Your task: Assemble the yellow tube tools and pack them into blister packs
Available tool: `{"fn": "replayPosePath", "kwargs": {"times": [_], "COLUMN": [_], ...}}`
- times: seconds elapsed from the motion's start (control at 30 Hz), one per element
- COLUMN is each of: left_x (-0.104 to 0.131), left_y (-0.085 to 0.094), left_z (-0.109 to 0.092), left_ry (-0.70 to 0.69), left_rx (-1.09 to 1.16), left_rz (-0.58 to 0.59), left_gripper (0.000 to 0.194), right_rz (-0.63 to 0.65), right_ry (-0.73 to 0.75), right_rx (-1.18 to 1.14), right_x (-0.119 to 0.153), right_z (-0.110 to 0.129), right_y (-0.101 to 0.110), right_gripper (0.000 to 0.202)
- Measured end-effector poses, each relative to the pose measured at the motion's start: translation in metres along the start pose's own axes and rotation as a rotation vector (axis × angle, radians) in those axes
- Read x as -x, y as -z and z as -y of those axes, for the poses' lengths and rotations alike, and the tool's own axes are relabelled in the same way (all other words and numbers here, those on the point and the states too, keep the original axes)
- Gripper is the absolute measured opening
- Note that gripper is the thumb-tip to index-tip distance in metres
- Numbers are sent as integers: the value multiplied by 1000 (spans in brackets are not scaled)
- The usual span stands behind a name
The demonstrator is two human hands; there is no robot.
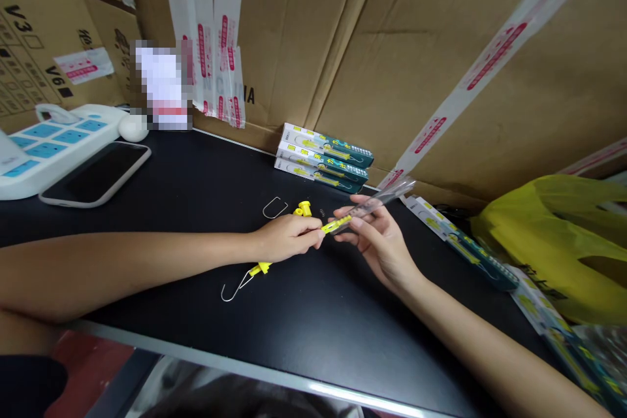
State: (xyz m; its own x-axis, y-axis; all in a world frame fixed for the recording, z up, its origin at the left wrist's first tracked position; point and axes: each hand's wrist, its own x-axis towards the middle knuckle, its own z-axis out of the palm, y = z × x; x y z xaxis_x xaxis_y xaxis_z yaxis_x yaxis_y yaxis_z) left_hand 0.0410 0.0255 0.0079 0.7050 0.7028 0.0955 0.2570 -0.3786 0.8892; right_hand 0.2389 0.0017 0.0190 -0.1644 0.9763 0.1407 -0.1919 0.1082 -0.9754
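My left hand (289,237) is closed on a slender yellow plastic strip (337,225); its other fingers are curled beneath. The strip's far end meets a clear plastic tube or sleeve (385,198), tilted up to the right. My right hand (385,241) pinches this clear piece between thumb and fingers. On the black table by my left hand are yellow plastic caps (304,208), a bent wire loop (275,208) and a small spring (322,213). A metal hook (235,290) with a yellow end piece (261,269) lies nearer me, partly hidden by my left hand.
A stack of printed boxes (322,158) stands against the cardboard wall (304,32). More such boxes (465,245) line the right side, beside a yellow plastic bag (524,228). At left are a phone (95,175) and a white power strip (59,144). The table's front edge (245,369) is near me.
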Motion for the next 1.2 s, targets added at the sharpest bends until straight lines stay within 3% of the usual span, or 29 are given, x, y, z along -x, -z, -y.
{"fn": "replayPosePath", "kwargs": {"times": [0.2,0.3,0.57,0.77,1.0,1.2], "left_x": [0,0,0,0,-2,-1], "left_y": [-2,-3,-2,-3,-4,-3], "left_z": [2,5,7,5,11,9], "left_ry": [-29,-57,-98,-134,-58,-30], "left_rx": [84,194,257,305,311,348], "left_rz": [-59,-58,5,115,37,-22], "left_gripper": [2,15,25,57,77,74], "right_rz": [32,40,77,110,148,215], "right_ry": [-28,-49,-69,-100,-129,-148], "right_rx": [-36,-43,-82,-73,-55,-70], "right_x": [2,2,0,1,3,5], "right_z": [-5,-6,-7,-6,-8,-7], "right_y": [0,0,2,2,2,1], "right_gripper": [26,23,17,14,17,13]}}
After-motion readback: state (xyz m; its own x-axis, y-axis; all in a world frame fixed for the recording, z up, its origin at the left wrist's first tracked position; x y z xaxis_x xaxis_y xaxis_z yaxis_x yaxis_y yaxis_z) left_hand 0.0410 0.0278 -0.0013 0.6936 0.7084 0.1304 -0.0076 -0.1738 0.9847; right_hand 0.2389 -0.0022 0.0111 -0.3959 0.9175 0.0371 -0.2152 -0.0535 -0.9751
